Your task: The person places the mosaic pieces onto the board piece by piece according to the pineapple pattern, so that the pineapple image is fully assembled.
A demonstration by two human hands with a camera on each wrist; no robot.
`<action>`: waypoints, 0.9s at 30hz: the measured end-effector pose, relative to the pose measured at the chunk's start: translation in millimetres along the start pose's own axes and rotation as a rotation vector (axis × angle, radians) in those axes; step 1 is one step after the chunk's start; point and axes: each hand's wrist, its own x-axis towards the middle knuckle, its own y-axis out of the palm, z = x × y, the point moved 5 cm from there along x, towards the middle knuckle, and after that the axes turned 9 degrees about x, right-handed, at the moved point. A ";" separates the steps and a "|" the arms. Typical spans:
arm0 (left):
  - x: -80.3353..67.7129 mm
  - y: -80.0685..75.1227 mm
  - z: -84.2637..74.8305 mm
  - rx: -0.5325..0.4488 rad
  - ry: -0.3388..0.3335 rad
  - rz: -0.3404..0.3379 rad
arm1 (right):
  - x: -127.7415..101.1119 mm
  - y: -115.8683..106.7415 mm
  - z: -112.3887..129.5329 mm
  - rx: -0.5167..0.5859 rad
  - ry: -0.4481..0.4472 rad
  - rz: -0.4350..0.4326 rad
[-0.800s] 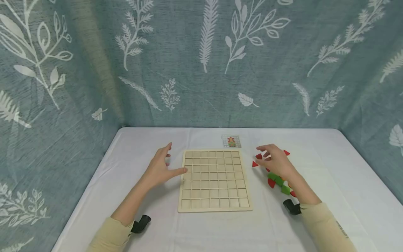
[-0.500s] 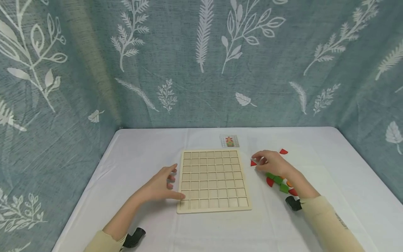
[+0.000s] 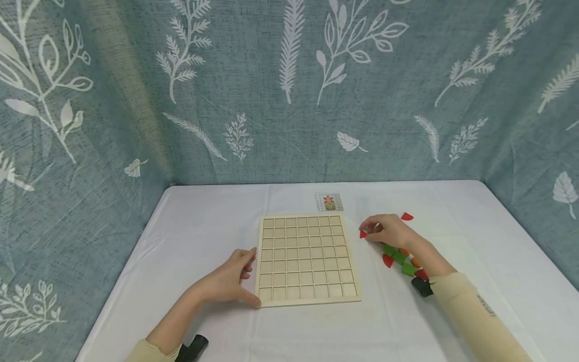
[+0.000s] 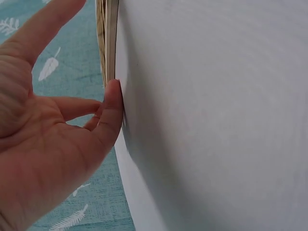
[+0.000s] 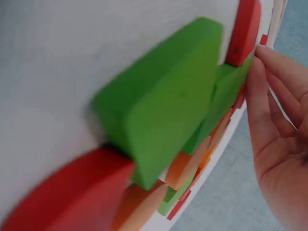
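Note:
A wooden board (image 3: 307, 260) with a grid of square recesses lies on the white table. My left hand (image 3: 228, 281) is at its left side, thumb at the near left corner and the other fingers extended along the edge. In the left wrist view, the fingers are spread beside the board's edge (image 4: 111, 43). To the right of the board, my right hand (image 3: 390, 230) pinches a small red triangular block (image 3: 363, 234) between thumb and fingertips. Green blocks (image 3: 400, 257), orange blocks (image 3: 415, 262) and a red rounded block (image 3: 387, 260) lie under and beside the right wrist.
A small picture card (image 3: 329, 202) with a coloured figure on a grid lies behind the board. One red block (image 3: 407, 216) sits apart, beyond the right hand. A patterned teal curtain (image 3: 267, 90) hangs behind the table (image 3: 316, 332).
My left hand has slid down the board's left edge towards its near corner. My right hand has lowered and closed its fingertips on the red triangular block. The view has shifted slightly.

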 end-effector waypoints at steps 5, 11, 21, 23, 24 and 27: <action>1.0 2.1 -0.8 0.027 0.030 0.007 | 0.7 0.0 -2.1 0.009 -0.007 -0.021; 0.8 3.5 -2.1 0.068 0.039 -0.001 | 2.5 0.9 -1.6 -0.009 -0.029 -0.013; 1.4 5.0 -1.3 0.089 0.041 0.003 | 6.9 3.2 -1.4 -0.007 0.007 -0.048; 2.0 5.5 -0.7 0.094 0.041 0.008 | 7.9 5.0 1.4 0.027 0.019 -0.067; 2.3 5.8 -0.3 0.092 0.037 0.011 | 8.8 6.3 3.4 0.046 0.018 -0.077; 3.0 6.2 0.4 0.093 0.029 0.014 | 13.3 12.0 13.0 0.117 0.009 -0.096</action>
